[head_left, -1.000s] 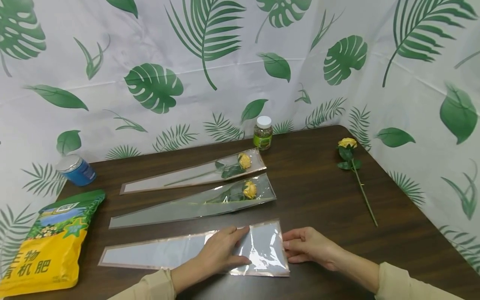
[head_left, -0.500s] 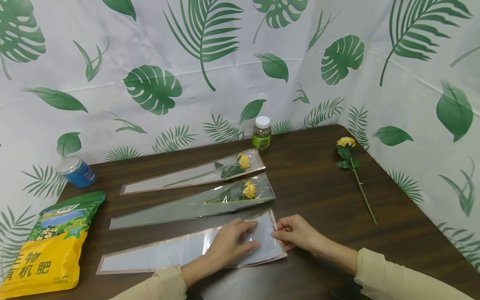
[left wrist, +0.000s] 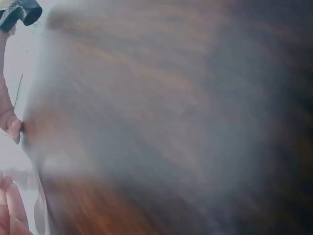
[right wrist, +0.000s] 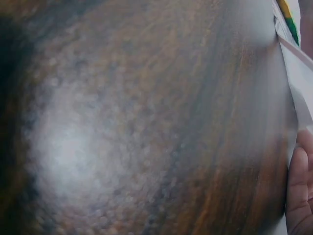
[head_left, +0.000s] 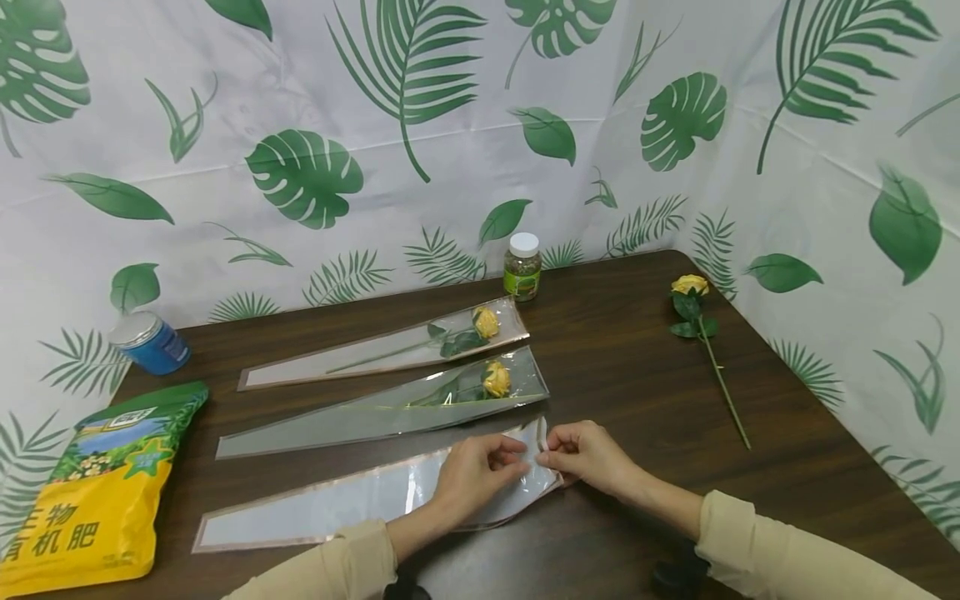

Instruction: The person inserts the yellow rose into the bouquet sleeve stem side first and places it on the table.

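A tapered flower sleeve (head_left: 322, 504), pale with a pinkish border, lies in front of me, its wide end bent up off the table. My right hand (head_left: 592, 457) pinches the mouth edge at that end between thumb and index finger. Over the wide end is my left hand (head_left: 476, 473), thumb and index finger close to the film with a small gap between their tips. Both hands show only partly at the borders of the wrist views: left fingers (left wrist: 12, 210) and right fingers (right wrist: 299, 183), beside the pale sleeve. Beyond lie two filled sleeves (head_left: 300, 429) (head_left: 292, 371), each with a yellow rose.
One loose yellow rose (head_left: 690, 287) lies at the right of the dark wooden table (head_left: 615, 350). A white-capped jar (head_left: 522, 267) stands at the back. At left are a blue tin (head_left: 153, 343) and a yellow-green fertilizer bag (head_left: 97, 492). Leaf-printed cloth (head_left: 450, 150) hangs behind.
My right hand has taken hold of the sleeve's mouth edge and moved left and away from me, bending that end up. My left hand has slid right, its thumb and index finger drawing closer together.
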`<state>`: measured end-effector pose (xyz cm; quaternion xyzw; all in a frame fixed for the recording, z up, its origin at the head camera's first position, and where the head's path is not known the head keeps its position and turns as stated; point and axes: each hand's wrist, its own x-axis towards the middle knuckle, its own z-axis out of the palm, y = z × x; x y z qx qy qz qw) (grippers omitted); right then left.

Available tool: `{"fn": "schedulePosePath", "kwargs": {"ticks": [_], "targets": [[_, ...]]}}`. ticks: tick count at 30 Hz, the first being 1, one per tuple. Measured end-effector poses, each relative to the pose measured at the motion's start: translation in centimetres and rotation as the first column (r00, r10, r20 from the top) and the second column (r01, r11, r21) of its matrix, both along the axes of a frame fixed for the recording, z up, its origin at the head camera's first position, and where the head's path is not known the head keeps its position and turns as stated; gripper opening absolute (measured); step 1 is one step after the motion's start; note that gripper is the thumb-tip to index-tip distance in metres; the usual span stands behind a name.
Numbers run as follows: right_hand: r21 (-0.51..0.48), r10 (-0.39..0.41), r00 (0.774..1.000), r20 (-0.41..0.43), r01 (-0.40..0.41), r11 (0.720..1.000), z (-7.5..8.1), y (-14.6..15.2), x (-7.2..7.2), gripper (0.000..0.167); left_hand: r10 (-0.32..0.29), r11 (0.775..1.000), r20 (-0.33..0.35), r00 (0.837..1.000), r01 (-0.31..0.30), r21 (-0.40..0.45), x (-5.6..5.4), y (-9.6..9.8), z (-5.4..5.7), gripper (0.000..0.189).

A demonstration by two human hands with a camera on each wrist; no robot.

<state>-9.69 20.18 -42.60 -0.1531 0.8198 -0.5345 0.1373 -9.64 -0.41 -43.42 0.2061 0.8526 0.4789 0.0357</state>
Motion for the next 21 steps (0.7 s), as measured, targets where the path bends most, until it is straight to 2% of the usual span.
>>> {"fn": "schedulePosePath", "kwargs": {"ticks": [3,5,8,12,16,19,21], "targets": [[0.004,-0.003,1.0,0.0,0.003,1.0,-0.1,0.1,0.0,0.02,0.001,1.0,0.013,1.0,-0.002,0.021,0.0,0.2,0.1,0.015],[0.001,-0.017,0.999,0.033,0.017,1.0,-0.1,0.3,0.0,0.022,0.004,0.999,0.019,1.0,-0.005,0.046,0.0,0.2,0.0,0.015],[-0.021,-0.042,0.992,0.119,0.045,0.999,-0.1,0.6,0.0,0.025,0.01,0.996,0.035,0.999,-0.013,0.092,0.1,0.1,-0.2,0.015],[-0.083,-0.056,0.971,0.232,0.077,0.994,-0.1,1.2,0.1,0.028,0.027,0.985,0.072,0.997,-0.039,0.166,0.1,-0.1,-0.3,0.017],[-0.11,-0.055,0.956,0.288,0.09,0.99,0.0,1.5,-0.1,0.025,0.036,0.961,0.141,0.989,-0.073,0.269,0.1,-0.2,0.2,0.02],[-0.116,-0.053,0.95,0.309,0.093,0.989,0.1,1.6,-0.3,0.022,0.047,0.931,0.19,0.981,-0.112,0.348,0.1,-0.3,0.6,0.02],[-0.115,-0.047,0.949,0.31,0.086,0.99,0.2,1.7,-0.4,0.021,0.057,0.911,0.199,0.978,-0.132,0.391,0.1,-0.4,0.7,0.02]]}}
